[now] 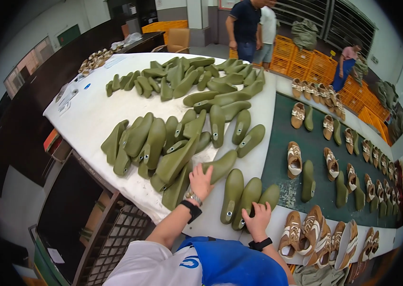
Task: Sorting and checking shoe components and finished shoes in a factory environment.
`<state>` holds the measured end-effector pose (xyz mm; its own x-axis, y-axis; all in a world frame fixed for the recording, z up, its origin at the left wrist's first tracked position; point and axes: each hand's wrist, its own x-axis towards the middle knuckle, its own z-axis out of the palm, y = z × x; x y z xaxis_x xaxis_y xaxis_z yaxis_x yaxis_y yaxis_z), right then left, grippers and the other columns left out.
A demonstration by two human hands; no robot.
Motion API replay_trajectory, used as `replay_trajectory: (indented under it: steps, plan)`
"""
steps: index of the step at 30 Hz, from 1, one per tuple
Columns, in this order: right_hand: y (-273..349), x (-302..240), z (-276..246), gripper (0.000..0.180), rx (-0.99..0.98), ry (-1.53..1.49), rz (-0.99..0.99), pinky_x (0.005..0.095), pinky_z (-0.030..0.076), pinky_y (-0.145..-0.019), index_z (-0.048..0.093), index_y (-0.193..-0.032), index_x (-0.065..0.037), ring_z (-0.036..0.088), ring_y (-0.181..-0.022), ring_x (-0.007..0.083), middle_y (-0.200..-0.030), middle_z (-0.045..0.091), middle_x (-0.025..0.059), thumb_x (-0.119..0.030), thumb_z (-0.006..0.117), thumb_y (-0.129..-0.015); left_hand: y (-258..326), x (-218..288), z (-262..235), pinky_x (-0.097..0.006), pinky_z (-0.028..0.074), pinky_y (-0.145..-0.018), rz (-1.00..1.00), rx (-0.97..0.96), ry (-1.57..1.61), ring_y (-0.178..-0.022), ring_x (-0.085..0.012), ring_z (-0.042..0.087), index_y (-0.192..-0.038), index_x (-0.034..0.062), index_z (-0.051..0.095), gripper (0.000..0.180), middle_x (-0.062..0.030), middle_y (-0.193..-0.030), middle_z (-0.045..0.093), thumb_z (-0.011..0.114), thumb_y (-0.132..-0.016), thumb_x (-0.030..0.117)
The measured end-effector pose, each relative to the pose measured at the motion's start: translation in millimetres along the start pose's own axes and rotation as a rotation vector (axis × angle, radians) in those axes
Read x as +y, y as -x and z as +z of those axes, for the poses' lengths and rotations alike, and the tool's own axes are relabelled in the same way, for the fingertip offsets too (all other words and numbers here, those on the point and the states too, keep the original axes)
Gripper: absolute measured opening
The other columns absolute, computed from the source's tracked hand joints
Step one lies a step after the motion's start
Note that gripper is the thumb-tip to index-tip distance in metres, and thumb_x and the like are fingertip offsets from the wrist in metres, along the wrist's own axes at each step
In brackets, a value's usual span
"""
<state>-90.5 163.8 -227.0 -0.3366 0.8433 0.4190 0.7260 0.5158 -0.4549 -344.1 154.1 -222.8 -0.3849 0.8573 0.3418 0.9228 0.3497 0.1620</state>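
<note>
Three olive shoe lasts (249, 200) stand side by side nearest. Right hand (257, 220) grips one's heel; left hand (200, 182) grasps another last (219, 166).

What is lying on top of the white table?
Piles of olive-green shoe lasts cover the white table; the left hand and right hand touch some. Whatever lies beneath the piles is hidden.

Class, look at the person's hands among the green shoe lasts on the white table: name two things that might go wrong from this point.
1. The left hand presses on a green last leaning against an overlapping pile of lasts; a nudge might shift the pile.
2. The right hand touches lasts lying near the white table's near edge; a pull toward the body may slide one off.
</note>
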Motion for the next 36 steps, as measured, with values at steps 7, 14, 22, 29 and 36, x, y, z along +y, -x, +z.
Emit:
replay_trajectory:
  steps: [7,14,22,29,36]
  plan:
    - [-8.6,-7.0,3.2,0.042,0.019,0.018,-0.025,0.0482,0.035,-0.096,0.065,-0.096,-0.003,0.046,-0.108,0.0369,-0.095,0.06,0.0112,-0.031,0.073,-0.066,68.1,9.7,-11.9,-0.043,0.042,-0.089,-0.024,-0.087,0.447,-0.102,-0.0366,0.048,-0.137,0.0108,0.034,0.08,-0.0206,-0.116,0.048,0.073,-0.068,0.014]
    - [-5.2,4.2,6.0,0.041,0.031,-0.01,0.012,0.0473,0.035,-0.096,0.065,-0.096,-0.003,0.046,-0.11,0.0373,-0.096,0.06,0.0118,-0.031,0.073,-0.068,5.3,-50.0,-66.3,-0.045,0.038,-0.094,0.057,0.283,0.373,-0.109,-0.0378,0.045,-0.126,0.0034,0.043,0.064,-0.0204,-0.117,0.049,0.069,-0.069,0.018]
    - [-5.1,-3.3,5.5,0.039,0.024,0.003,-0.006,0.0451,0.037,-0.095,0.065,-0.096,-0.002,0.046,-0.11,0.038,-0.097,0.061,0.0156,-0.029,0.072,-0.069,-27.8,-123.7,-52.7,-0.045,0.043,-0.092,-0.444,-0.234,0.453,-0.115,-0.037,0.045,-0.135,0.0116,0.04,0.089,-0.0243,-0.124,0.045,0.07,-0.061,0.052]
    - [-9.0,-9.8,9.5,0.038,0.048,0.033,0.002,0.0453,0.038,-0.094,0.065,-0.095,-0.002,0.048,-0.108,0.0379,-0.096,0.061,0.0163,-0.029,0.072,-0.069,23.7,-46.5,-78.3,-0.044,0.048,-0.072,-0.147,0.013,0.172,-0.093,-0.0362,0.054,-0.13,0.0185,0.044,0.068,-0.0199,-0.112,0.045,0.075,-0.07,0.024]
    - [-6.9,-0.6,20.8,0.039,0.086,0.026,0.016,0.0477,0.036,-0.095,0.065,-0.096,-0.003,0.047,-0.108,0.0372,-0.095,0.06,0.014,-0.029,0.073,-0.068,44.5,-28.5,-51.3,-0.047,0.051,-0.069,-0.024,-0.124,0.465,-0.081,-0.0449,0.058,-0.135,0.0175,0.036,0.063,-0.0275,-0.103,0.05,0.064,-0.079,0.015]
